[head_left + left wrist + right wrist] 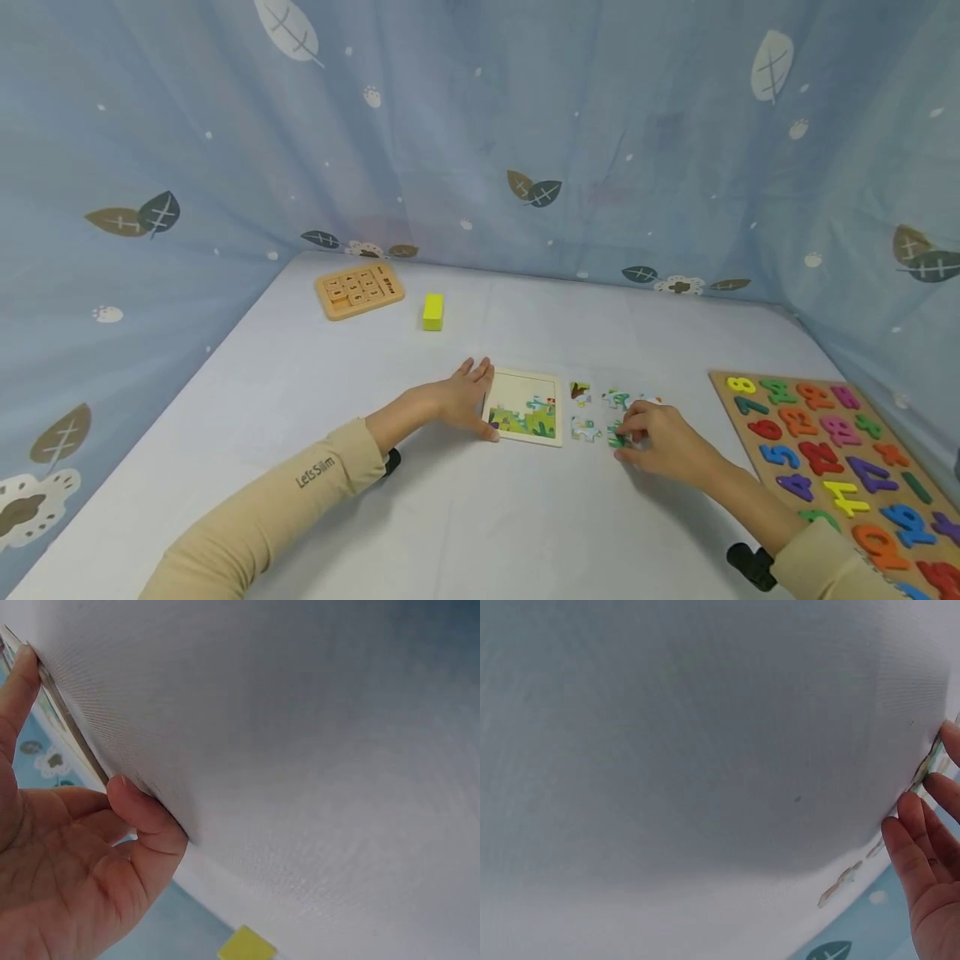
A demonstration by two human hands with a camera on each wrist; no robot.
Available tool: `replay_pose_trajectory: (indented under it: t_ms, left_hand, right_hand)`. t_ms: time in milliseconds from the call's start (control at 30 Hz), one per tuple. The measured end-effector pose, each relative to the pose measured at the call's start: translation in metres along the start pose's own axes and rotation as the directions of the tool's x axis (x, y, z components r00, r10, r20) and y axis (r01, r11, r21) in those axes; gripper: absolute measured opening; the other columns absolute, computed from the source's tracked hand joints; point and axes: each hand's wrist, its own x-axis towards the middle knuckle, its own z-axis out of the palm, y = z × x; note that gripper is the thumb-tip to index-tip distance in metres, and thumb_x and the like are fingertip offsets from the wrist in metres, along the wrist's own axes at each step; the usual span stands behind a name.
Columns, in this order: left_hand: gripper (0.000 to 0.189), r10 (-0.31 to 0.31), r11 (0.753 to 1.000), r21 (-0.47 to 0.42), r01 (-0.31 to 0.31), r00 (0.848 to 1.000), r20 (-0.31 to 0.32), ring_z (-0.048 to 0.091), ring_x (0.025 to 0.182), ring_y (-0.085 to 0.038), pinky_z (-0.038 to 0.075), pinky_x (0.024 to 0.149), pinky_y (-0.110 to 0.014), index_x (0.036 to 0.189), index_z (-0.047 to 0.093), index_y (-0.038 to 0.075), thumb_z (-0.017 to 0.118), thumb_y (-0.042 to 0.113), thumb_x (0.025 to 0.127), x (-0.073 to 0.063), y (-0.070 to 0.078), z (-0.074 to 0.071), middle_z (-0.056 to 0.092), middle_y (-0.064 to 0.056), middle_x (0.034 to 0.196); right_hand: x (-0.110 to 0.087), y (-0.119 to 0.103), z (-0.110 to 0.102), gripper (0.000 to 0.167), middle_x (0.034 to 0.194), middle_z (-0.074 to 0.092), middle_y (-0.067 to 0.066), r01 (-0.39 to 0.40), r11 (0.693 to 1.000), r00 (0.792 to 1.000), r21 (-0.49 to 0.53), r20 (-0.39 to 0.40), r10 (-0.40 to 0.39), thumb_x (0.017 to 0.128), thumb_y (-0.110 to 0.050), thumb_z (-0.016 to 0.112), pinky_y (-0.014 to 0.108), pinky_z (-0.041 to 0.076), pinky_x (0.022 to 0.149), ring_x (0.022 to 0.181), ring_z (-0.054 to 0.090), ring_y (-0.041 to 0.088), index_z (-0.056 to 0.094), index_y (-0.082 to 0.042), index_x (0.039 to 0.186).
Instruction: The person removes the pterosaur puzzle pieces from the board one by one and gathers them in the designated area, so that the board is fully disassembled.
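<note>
A square jigsaw tray [522, 382] lies in the middle of the table, its lower part filled with a green picture and its upper part bare. My left hand [467, 398] rests at the tray's left edge with fingers and thumb spread; in the left wrist view its fingertips touch the tray's side [79, 739]. Right of the tray, several loose jigsaw pieces [583, 428] lie flat. The right hand [663, 437] pinches a green jigsaw piece [616, 435] between thumb and fingers, low at the tabletop. Part of that piece is hidden under the fingers.
A wooden number slide puzzle [360, 289] and a yellow block [432, 312] stand at the back left. On the right lies a board of coloured numbers [817, 433], close to the right forearm. A blue patterned curtain [480, 125] hangs behind the table.
</note>
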Motion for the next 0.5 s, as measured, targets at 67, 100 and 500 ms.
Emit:
replay_pose_trajectory:
  t_ms: [67,100,500]
  left_hand:
    - [0.108,-0.005,1.000,-0.002,0.005,1.000,-0.002,-0.009,0.149,-0.033,0.009,0.121,-0.047,0.154,0.004,0.000,0.070,0.049,0.083,0.000,0.000,0.000,-0.004,-0.012,0.162]
    - [0.108,-0.006,1.000,-0.005,0.006,1.000,-0.002,-0.009,0.149,-0.033,0.009,0.121,-0.047,0.154,0.004,0.000,0.070,0.049,0.083,0.000,0.001,0.001,-0.004,-0.012,0.162]
    - [0.107,-0.006,1.000,0.010,0.006,1.000,-0.009,-0.007,0.150,-0.033,0.011,0.121,-0.047,0.153,0.005,-0.001,0.070,0.048,0.084,0.000,0.002,0.002,-0.003,-0.013,0.162]
  right_hand:
    - [0.000,0.000,0.000,0.021,0.079,0.059,-0.006,0.007,1.000,1.000,-0.017,-0.008,-0.008,0.071,-0.014,0.083,0.024,0.045,0.065,0.069,0.047,0.002,0.076,-0.003,0.088]
    - [0.000,-0.001,-0.001,0.022,0.079,0.058,-0.006,0.007,1.000,1.000,-0.022,-0.007,-0.007,0.071,-0.014,0.083,0.024,0.045,0.065,0.069,0.047,0.002,0.076,-0.002,0.089]
    - [0.013,-0.015,-0.004,0.044,0.077,0.063,0.000,-0.023,0.999,0.998,-0.045,-0.059,0.021,0.067,-0.023,0.087,0.017,0.042,0.053,0.066,0.051,0.008,0.073,0.006,0.097]
